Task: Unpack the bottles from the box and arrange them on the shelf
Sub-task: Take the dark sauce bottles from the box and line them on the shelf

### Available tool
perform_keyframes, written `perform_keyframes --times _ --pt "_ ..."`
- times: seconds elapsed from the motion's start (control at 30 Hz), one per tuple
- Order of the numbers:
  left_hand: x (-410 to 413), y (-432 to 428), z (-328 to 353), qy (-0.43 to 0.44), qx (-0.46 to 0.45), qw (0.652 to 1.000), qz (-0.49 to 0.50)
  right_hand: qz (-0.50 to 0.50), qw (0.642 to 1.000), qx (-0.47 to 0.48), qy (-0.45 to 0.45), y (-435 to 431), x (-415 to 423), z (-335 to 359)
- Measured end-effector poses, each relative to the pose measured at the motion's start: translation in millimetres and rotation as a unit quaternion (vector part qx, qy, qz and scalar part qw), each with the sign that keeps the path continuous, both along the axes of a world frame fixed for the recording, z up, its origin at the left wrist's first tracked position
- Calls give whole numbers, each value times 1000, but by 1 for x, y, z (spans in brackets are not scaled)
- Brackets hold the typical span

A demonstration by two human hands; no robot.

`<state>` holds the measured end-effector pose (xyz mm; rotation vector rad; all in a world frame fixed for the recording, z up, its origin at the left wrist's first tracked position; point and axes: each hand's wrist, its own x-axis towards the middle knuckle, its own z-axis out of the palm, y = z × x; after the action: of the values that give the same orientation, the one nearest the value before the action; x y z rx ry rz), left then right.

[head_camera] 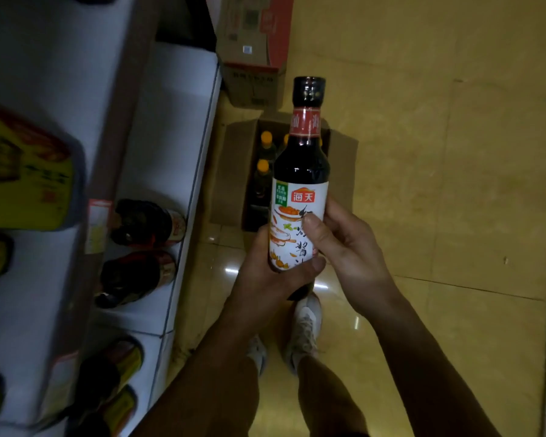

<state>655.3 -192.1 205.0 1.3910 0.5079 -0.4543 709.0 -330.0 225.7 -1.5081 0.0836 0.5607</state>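
Observation:
I hold a dark sauce bottle (300, 171) with a white label and a black cap upright in front of me. My left hand (265, 279) grips its lower part from the left, thumb across the label's bottom. My right hand (344, 247) holds it from the right, thumb pressed on the label. Below on the floor stands the open cardboard box (234, 171) with orange-capped bottles (262, 165) inside. The white shelf (167, 137) is on my left, with two dark bottles (145, 222) standing on the lower board.
Closed cartons (252, 58) are stacked on the floor beyond the open box. A yellow package (26, 178) sits on the upper shelf board, and more dark and yellow-labelled bottles (114, 380) stand lower left. My feet (303, 329) are on the glossy tiled floor.

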Motion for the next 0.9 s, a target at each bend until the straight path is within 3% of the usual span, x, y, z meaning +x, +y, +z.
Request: perform_keyframes --times 0.43,0.9 --pt "8 -2 297 -104 34 994 -2 25 996 24 -87 -4 14 290" --pt "-34 10 488 -268 90 955 93 173 945 98 -259 19 7 493"
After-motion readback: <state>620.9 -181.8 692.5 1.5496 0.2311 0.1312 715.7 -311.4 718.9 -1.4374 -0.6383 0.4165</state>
